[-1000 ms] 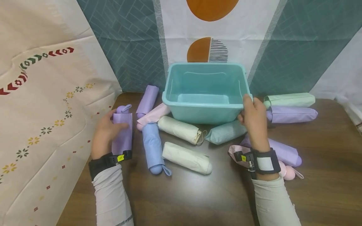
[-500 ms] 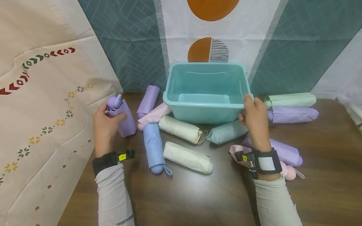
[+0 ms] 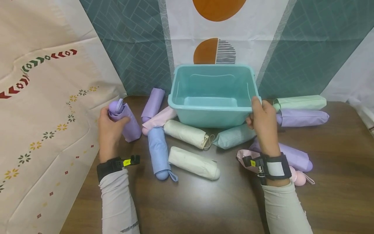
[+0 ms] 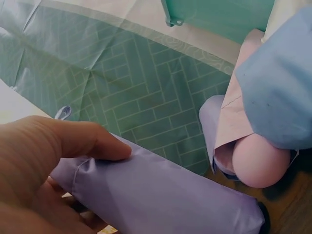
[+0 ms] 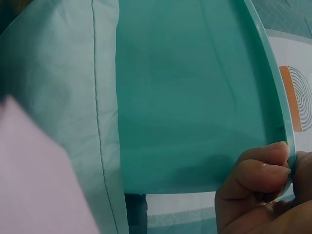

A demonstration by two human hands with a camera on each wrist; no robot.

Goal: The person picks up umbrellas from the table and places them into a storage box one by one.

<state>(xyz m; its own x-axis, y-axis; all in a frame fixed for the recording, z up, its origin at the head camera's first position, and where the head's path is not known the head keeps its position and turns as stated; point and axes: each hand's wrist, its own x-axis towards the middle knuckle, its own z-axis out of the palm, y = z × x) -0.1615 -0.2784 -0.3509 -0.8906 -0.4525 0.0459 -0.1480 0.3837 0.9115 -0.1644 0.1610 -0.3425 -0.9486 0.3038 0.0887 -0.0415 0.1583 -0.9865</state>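
Note:
My left hand (image 3: 110, 130) grips a folded purple umbrella (image 3: 130, 125) near its handle end, at the table's left side. The umbrella leans, its round handle and strap loop pointing up and left. In the left wrist view the thumb presses along the purple fabric (image 4: 161, 187). With my right hand (image 3: 263, 125) I pinch the front right corner of a teal plastic bin (image 3: 210, 118) by its rim. The right wrist view shows curled fingers (image 5: 263, 170) at that rim. Nothing lies inside the bin.
Folded umbrellas lie around the bin: a blue one (image 3: 158, 152), two cream ones, a teal one (image 3: 235, 136), pink ones and several purple ones. A green umbrella (image 3: 302, 103) lies at the back right. Patterned cloth (image 3: 140, 45) hangs behind the wooden table (image 3: 187, 208).
My left hand has raised the purple umbrella's handle end, tilting it up and to the left; it then shifts only slightly. The right hand and the bin stay in place.

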